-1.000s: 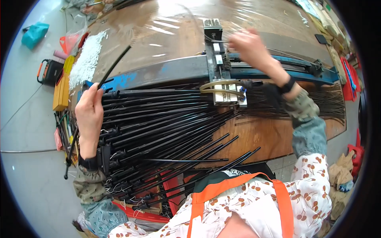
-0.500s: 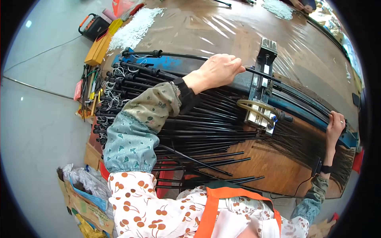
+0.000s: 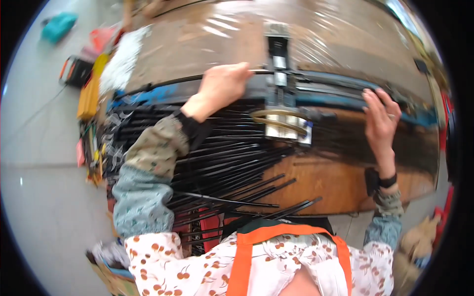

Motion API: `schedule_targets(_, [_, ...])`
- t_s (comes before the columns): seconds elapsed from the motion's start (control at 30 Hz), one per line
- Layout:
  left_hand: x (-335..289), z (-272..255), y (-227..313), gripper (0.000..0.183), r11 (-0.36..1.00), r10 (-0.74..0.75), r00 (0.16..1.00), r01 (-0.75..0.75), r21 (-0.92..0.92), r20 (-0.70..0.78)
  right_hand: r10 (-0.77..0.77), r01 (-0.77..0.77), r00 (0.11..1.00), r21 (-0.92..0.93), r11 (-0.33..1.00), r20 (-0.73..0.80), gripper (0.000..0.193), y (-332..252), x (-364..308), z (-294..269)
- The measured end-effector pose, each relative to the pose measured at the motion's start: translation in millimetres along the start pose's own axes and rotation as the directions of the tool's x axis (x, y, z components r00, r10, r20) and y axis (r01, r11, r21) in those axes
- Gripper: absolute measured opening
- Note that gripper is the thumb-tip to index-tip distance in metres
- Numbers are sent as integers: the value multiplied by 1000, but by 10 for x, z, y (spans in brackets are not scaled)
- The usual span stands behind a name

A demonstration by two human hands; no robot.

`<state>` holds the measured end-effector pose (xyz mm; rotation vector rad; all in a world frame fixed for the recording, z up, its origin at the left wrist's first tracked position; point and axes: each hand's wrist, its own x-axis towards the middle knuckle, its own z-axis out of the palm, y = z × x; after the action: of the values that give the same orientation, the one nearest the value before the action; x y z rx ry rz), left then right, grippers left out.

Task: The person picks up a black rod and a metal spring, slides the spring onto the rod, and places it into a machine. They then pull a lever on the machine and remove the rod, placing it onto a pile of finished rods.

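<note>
My left hand (image 3: 223, 88) is closed around a long thin black rod (image 3: 173, 80) that lies along the blue metal rail (image 3: 160, 92). To the right of that hand, the rod runs towards a silver and black pneumatic fixture (image 3: 280, 74) mounted across the rail. My right hand (image 3: 382, 117) hovers at the rail's right part with its fingers stretched out and slightly apart. Beside its fingertips run dark strips (image 3: 335, 81) along the rail; whether they touch is hard to tell. Many similar black rods (image 3: 222, 163) lie side by side below my left hand.
A curved tan hose (image 3: 276, 121) loops from the fixture's near end. White pieces (image 3: 123, 59) are piled at the far left of the table, beside a yellow box (image 3: 89, 101) and a black case (image 3: 75, 71). Bare wooden tabletop (image 3: 306, 182) shows at the near middle.
My view has shifted and blurred. My right hand has loosened its fingers from the rail's far right part and come inward. My left hand still grips the rod, left of the fixture.
</note>
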<state>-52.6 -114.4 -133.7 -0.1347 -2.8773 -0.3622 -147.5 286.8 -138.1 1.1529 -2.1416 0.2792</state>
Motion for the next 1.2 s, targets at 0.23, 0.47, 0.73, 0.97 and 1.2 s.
schedule_targets(0.23, [82, -5, 64, 23, 997, -43, 998, 40, 70, 45, 87, -94, 995, 240, 966, 40, 21, -350, -218, -3])
schedule_targets(0.47, [6, 19, 45, 24, 999, -20, 999, 19, 44, 28, 133, -184, 980, 419, 889, 147, 24, -636, -133, 284])
schedule_targets(0.73, [8, 208, -91, 18, 969, 224, 958, -198, 149, -180, 154, -257, 965, 639, 725, 213, 21, -564, -126, 463])
schedule_targets(0.97, [-33, -264, -1148, 12, 772, 536, 808, -351, 529, -246, -250, 64, 897, 454, 888, 364, 35, -1203, -696, 62])
schedule_targets(1.2, [-1736, 15, 1267, 16, 921, 206, 977, -172, 351, -61, -248, -21, 869, 533, 846, 428, 42, -1279, -845, 15])
